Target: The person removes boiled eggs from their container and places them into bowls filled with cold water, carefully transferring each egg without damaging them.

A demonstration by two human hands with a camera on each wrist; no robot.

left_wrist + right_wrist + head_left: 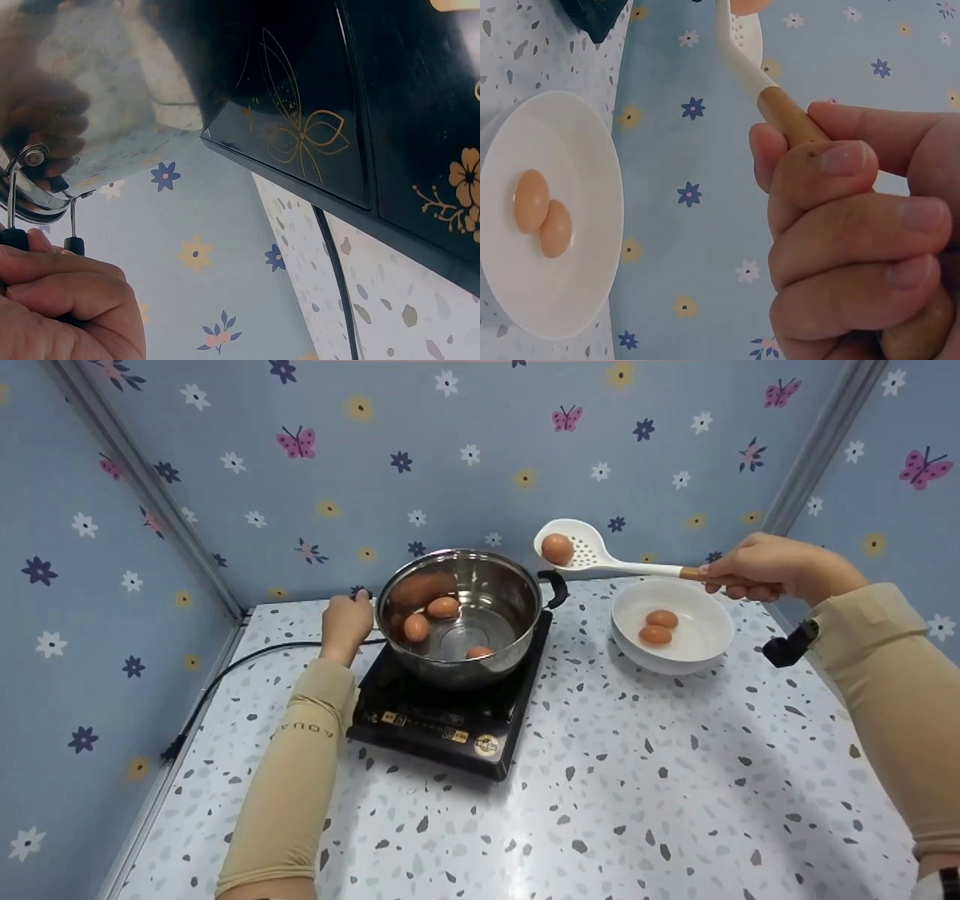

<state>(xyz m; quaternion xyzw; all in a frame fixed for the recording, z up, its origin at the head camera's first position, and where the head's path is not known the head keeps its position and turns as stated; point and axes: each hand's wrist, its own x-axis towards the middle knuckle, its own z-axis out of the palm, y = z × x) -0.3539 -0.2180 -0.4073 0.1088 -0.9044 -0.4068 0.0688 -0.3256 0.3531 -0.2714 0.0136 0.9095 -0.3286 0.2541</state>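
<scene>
My right hand (757, 566) grips the wooden handle (791, 118) of a white slotted spoon (592, 546), raised above the table. One brown egg (557, 549) lies in the spoon's bowl, just right of the steel pot (465, 667) and higher than its rim. Inside the pot are three more eggs, among them one egg (443, 607) near the back wall. With curled fingers my left hand (67, 304) holds the pot's left handle (73, 245). A white bowl (675, 660) at the right, below my right hand, contains two eggs (532, 201) lying against each other.
The pot stands on a black induction cooker (435, 735) with gold markings. Its black cord (247, 658) runs off to the left edge of the speckled table (600, 810). Blue flowered panels (465, 457) enclose the back and both sides.
</scene>
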